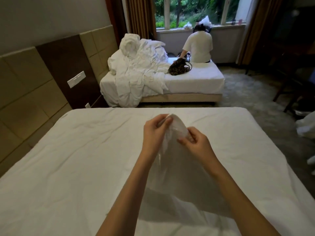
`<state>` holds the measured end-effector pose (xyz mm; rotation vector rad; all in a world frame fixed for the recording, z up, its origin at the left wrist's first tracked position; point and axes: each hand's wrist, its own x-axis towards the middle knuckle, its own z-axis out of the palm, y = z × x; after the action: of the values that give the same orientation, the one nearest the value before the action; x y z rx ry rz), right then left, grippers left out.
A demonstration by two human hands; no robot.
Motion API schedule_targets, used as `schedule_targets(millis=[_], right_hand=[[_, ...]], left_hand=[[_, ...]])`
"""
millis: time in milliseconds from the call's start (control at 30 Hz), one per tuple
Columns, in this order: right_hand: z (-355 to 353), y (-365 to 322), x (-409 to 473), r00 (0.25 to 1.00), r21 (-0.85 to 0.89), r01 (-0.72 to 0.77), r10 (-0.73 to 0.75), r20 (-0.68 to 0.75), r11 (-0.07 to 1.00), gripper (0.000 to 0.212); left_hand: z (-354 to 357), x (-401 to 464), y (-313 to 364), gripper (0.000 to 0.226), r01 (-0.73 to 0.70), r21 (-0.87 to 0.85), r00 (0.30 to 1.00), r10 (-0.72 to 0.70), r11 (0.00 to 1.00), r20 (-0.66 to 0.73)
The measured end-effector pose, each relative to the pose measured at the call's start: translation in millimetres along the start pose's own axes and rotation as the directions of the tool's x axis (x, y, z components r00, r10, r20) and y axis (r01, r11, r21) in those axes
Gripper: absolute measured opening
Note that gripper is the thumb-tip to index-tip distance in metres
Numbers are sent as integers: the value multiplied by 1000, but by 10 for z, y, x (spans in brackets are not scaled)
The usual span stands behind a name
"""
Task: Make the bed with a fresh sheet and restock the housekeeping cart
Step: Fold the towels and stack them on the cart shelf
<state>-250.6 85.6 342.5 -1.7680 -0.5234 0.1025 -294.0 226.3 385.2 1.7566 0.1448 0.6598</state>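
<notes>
both hands are raised over the middle of the near bed (85, 159), each pinching the same gathered fold of the white sheet (177, 126). the left hand (156, 129) holds the upper end of the fold between thumb and fingers, and the right hand (194, 142) pinches it a little lower, toward the foot side. from that pinched ridge the cloth hangs down in a loose tent between the forearms and meets the mattress near the bed's near edge, where it casts a grey shadow.

the sheet looks thin, light and quite limp, so it will likely sag and bunch wherever it is not held. it seems smooth enough to slide through a loose pinch, though nothing about it is fragile. a hem or corner would be the surest place to grip, with the hands drawn well apart along one edge so the cloth can open flat. whether the fold now held is a hem or a corner i cannot tell.

on the far bed (196, 79) lies a heap of crumpled linen (139, 65), a patterned bag (179, 66), and a person in a pale top (198, 46) sits at its far edge by the window.
</notes>
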Motion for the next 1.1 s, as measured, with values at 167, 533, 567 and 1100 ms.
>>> schedule_targets(millis=[167,533,567,1100], right_hand=[[-261,269,-247,988,-46,-57,50,-144,997,34],[-501,-494,45,995,-145,95,-98,-15,985,10],[-475,-538,65,994,-169,114,-113,17,979,11],[-454,614,-391,964,-173,-206,230,133,963,12]], left_hand=[[10,137,121,16,-19,39,997,22,999,-79],[74,-210,277,42,27,317,863,-182,948,472],[85,-193,282,32,34,346,883,-190,938,429],[-548,233,96,12,12,195,985,22,981,-171]])
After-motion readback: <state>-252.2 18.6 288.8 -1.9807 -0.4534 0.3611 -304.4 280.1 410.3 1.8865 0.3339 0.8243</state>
